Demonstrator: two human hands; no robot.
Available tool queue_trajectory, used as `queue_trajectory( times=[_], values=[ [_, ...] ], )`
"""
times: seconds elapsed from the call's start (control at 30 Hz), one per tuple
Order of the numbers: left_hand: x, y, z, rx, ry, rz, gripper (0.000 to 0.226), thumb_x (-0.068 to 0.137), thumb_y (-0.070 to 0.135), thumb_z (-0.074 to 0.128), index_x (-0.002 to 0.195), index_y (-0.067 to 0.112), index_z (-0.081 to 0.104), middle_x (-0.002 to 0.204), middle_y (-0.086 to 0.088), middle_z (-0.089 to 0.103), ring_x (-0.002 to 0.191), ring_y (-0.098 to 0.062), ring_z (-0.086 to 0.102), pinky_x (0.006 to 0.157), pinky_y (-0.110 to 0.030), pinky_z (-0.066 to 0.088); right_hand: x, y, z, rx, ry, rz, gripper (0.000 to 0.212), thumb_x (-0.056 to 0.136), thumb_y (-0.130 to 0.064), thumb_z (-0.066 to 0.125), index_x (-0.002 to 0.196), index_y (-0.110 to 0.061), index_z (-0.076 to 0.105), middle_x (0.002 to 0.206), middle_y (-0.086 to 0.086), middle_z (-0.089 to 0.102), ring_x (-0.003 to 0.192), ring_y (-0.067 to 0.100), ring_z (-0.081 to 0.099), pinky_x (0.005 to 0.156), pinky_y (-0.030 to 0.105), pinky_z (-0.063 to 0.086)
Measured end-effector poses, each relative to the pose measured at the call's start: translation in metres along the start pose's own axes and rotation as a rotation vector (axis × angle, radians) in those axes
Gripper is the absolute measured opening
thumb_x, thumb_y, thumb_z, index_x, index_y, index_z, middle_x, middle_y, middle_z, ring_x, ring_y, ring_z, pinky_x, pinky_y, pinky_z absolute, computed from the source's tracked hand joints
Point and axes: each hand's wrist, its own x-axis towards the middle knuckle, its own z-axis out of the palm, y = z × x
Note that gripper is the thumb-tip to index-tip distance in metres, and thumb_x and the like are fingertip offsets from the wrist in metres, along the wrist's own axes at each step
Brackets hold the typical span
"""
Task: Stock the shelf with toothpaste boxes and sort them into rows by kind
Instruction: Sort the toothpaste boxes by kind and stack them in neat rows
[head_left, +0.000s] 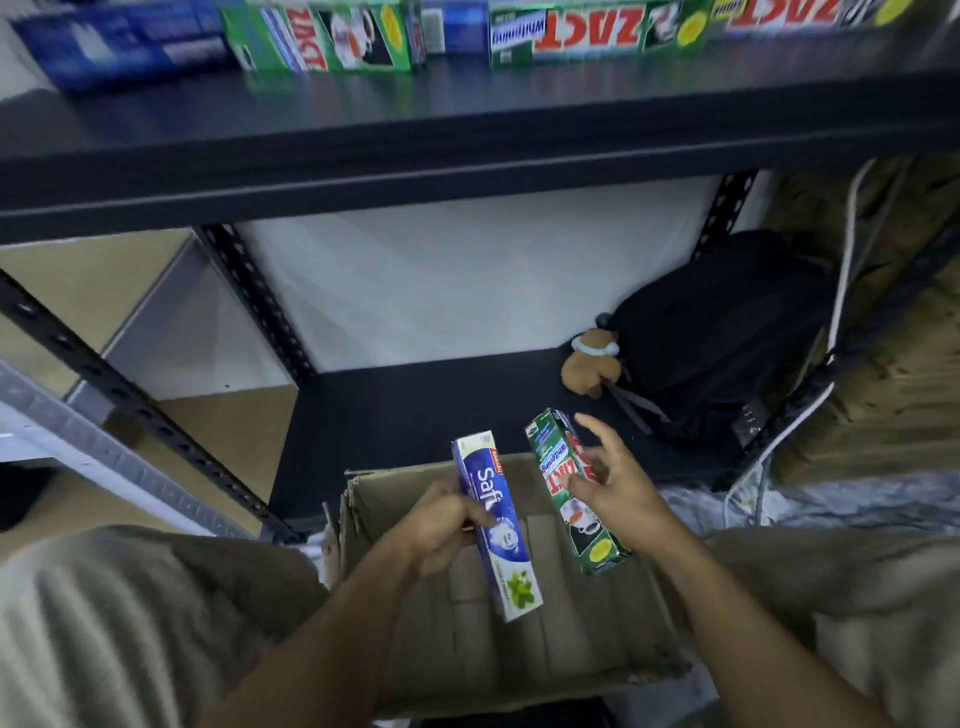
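Toothpaste boxes are held 1 in each hand above the open cardboard carton, which sits low in front of the person, just before the dark lower shelf board. The blue box is gripped round its middle by the left hand, the fingers curled about its long edges and its length tilted up and away. The green box is held more loosely by the right hand: the thumb is laid across the printed face while the fingers are splayed behind it, so the hold is judged light rather than firm. Both are thin card sleeves, judged light and stiff along their length, yet easily dented on the broad faces and a little slick from the glossy print. They are best taken at mid-length across the narrow sides, not by the end flaps. On the upper shelf, shelved green cartons and shelved blue cartons are laid on their sides in groups, blurred in this view, so each held box can be matched to its kind there. A black backpack and a small plush toy are seen at the back right of the lower shelf board.
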Motion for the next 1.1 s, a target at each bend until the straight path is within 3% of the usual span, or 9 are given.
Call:
queue_trajectory(
  times=[0.17,0.23,0.33,0.57,0.67,0.77,0.9,1.03,1.1],
  values=[
    [-0.035,0.023,0.026,-0.092,0.031,0.182,0.027,0.094,-0.005,0.056,0.118,0.003,0.063,0.095,-0.013,0.076,0.078,-0.022,0.072,0.068,-0.036,0.059,-0.02,-0.043,-0.02,0.178,0.038,-0.077,0.062,0.091,-0.006,0.069,0.139,-0.041,0.05,0.122,-0.003,0.07,0.101,0.011,0.072,0.086,0.038,0.059],
    [-0.047,0.037,0.033,-0.096,0.063,0.299,0.037,0.097,0.003,0.058,0.133,0.012,0.057,0.102,-0.015,0.076,0.083,-0.024,0.072,0.071,-0.036,0.058,-0.028,-0.064,-0.029,0.218,0.054,-0.118,0.059,0.093,-0.003,0.065,0.137,-0.04,0.054,0.121,-0.007,0.071,0.104,0.011,0.071,0.084,0.033,0.06],
    [-0.071,0.064,0.04,-0.008,0.104,0.489,0.063,0.099,0.009,0.059,0.143,0.044,0.031,0.101,-0.01,0.077,0.087,-0.021,0.074,0.073,-0.033,0.059,-0.04,-0.096,-0.045,0.21,0.059,-0.2,0.055,0.095,-0.001,0.062,0.135,-0.04,0.058,0.122,-0.009,0.071,0.105,0.012,0.071,0.084,0.031,0.059],
    [-0.126,0.118,0.041,0.227,0.129,0.757,0.052,0.098,0.014,0.062,0.142,0.038,0.05,0.114,0.005,0.073,0.099,-0.019,0.073,0.077,-0.03,0.059,-0.071,-0.171,-0.079,0.026,0.016,-0.412,0.053,0.095,-0.003,0.062,0.123,-0.047,0.065,0.123,-0.013,0.069,0.101,0.005,0.071,0.074,0.018,0.055],
    [-0.149,0.142,0.04,0.326,0.153,0.798,0.043,0.098,0.021,0.063,0.134,0.044,0.057,0.114,0.015,0.072,0.097,-0.015,0.073,0.076,-0.037,0.062,-0.08,-0.201,-0.096,-0.078,0.024,-0.479,0.053,0.096,-0.008,0.062,0.122,-0.054,0.062,0.121,-0.014,0.068,0.093,0.012,0.073,0.07,0.032,0.062],
    [-0.162,0.169,0.035,0.469,0.214,0.847,0.039,0.097,0.024,0.064,0.127,0.049,0.061,0.111,0.01,0.073,0.093,-0.013,0.072,0.069,-0.028,0.06,-0.082,-0.23,-0.114,-0.196,0.025,-0.536,0.055,0.096,-0.013,0.063,0.123,-0.061,0.057,0.121,-0.01,0.067,0.09,0.028,0.073,0.072,0.053,0.061],
    [-0.181,0.215,0.031,0.642,0.338,0.932,0.038,0.097,0.021,0.064,0.121,0.05,0.064,0.098,0.01,0.073,0.082,-0.008,0.071,0.067,-0.025,0.058,-0.074,-0.267,-0.137,-0.319,0.075,-0.622,0.058,0.094,-0.016,0.067,0.124,-0.063,0.053,0.134,-0.006,0.058,0.102,0.014,0.07,0.078,0.043,0.062],
    [-0.192,0.266,0.024,0.79,0.42,1.024,0.038,0.096,0.021,0.065,0.128,0.041,0.064,0.115,0.011,0.072,0.097,-0.001,0.069,0.077,-0.03,0.061,-0.066,-0.301,-0.157,-0.484,0.131,-0.703,0.058,0.092,-0.016,0.068,0.128,-0.059,0.051,0.137,-0.017,0.053,0.112,0.008,0.063,0.091,0.035,0.058],
    [-0.195,0.29,0.022,0.895,0.446,1.044,0.039,0.097,0.022,0.064,0.131,0.041,0.062,0.118,0.011,0.07,0.101,-0.003,0.067,0.073,-0.022,0.058,-0.06,-0.316,-0.162,-0.551,0.131,-0.707,0.059,0.092,-0.015,0.068,0.129,-0.058,0.051,0.136,-0.022,0.05,0.108,0.006,0.063,0.084,0.028,0.058]
  ],
)
